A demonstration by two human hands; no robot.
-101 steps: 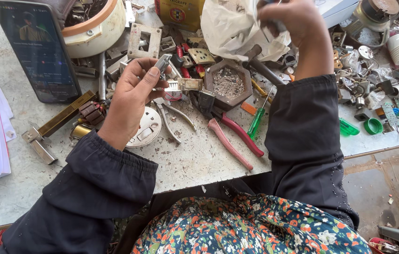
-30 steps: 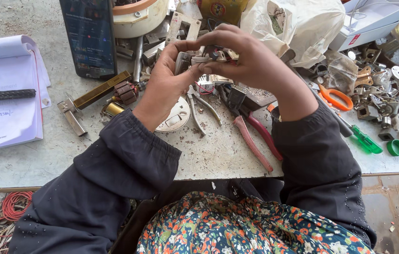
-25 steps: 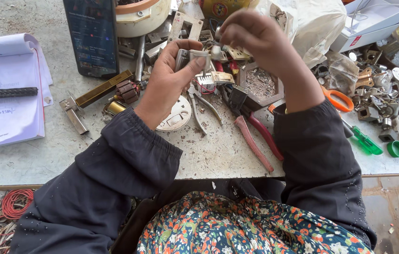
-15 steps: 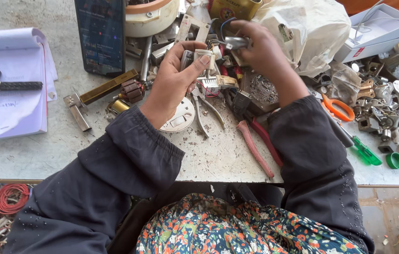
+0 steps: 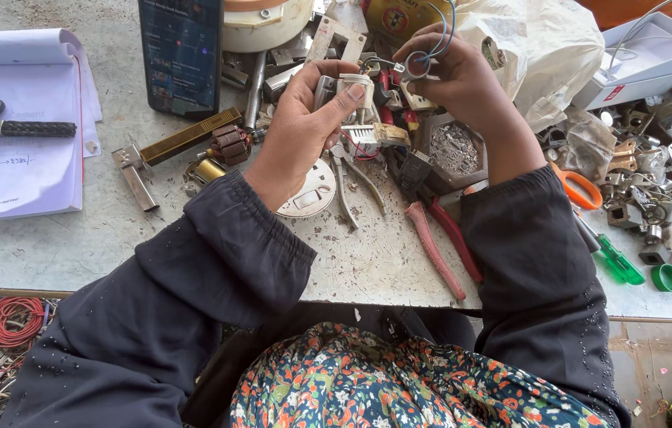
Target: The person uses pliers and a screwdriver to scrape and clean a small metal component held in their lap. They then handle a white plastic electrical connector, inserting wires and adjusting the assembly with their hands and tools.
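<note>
My left hand (image 5: pixel 304 119) grips a small white and metal electrical part (image 5: pixel 344 91) between thumb and fingers, held up over the bench. My right hand (image 5: pixel 455 75) is just to its right and pinches a thin looped wire (image 5: pixel 423 55) with a small ring at its end; the wire runs from the part. Beneath the hands lie grey pliers (image 5: pixel 352 186), red-handled pliers (image 5: pixel 439 242) and a round white plate (image 5: pixel 312 194). A hexagonal tray of small bits (image 5: pixel 451 150) sits under my right wrist.
A dark phone (image 5: pixel 181 51) stands at the back, a notebook (image 5: pixel 11 150) with keys lies left. A brass bar (image 5: pixel 185 139), a small motor armature (image 5: pixel 229 147), a white plastic bag (image 5: pixel 542 47), orange scissors (image 5: pixel 578 186), a green screwdriver (image 5: pixel 613 257) and scattered metal parts crowd the bench. Red wire coils (image 5: pixel 7 325) lie below left.
My right hand has drawn away from the part, up and to the right, pulling the wire loop out. My left hand has kept hold of the part. The view has shifted slightly.
</note>
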